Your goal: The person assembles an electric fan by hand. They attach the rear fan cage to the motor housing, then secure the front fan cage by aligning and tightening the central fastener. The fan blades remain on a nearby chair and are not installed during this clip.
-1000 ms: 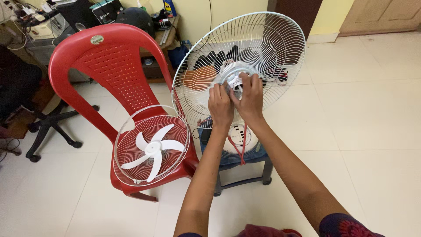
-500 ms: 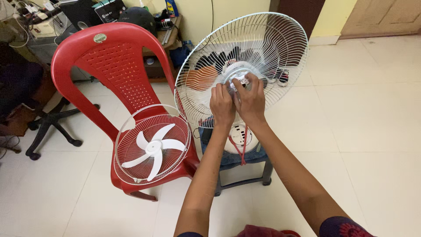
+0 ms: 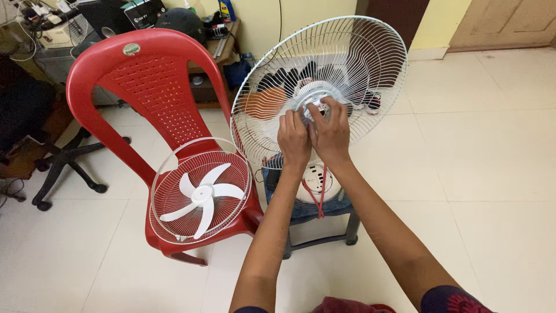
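Nearest the camera: two bare forearms reaching forward and converging. Left hand (image 3: 293, 141) and right hand (image 3: 331, 134) side by side, touching each other, fingers curled and pinched on the small white hub piece (image 3: 315, 106) at the centre of the rear fan guard (image 3: 370, 64); exact grip on the piece partly hidden by the fingers. Rear fan guard: round, white wire, upright and tilted slightly back, directly in front of both hands and surrounding them on all sides. Just below the hands: white fan base (image 3: 315, 178) with a red cord (image 3: 318, 200) hanging over it, resting on a small grey stool (image 3: 324, 223) covered in blue cloth. Below and to the left of the left hand: front fan guard (image 3: 174, 174), round, leaning against the seat of a red plastic chair (image 3: 145, 81), with a white five-blade fan blade (image 3: 202, 194) lying against it. Further left of the chair: black swivel chair base (image 3: 66, 168) on the pale tiled floor (image 3: 492, 174). Beyond the hands, seen through the wire guard: several pairs of shoes (image 3: 370, 99) on the floor, near the yellow wall (image 3: 313, 11). Far left of the hands: cluttered low shelf (image 3: 214, 52) with boxes and cables, details too small to tell.
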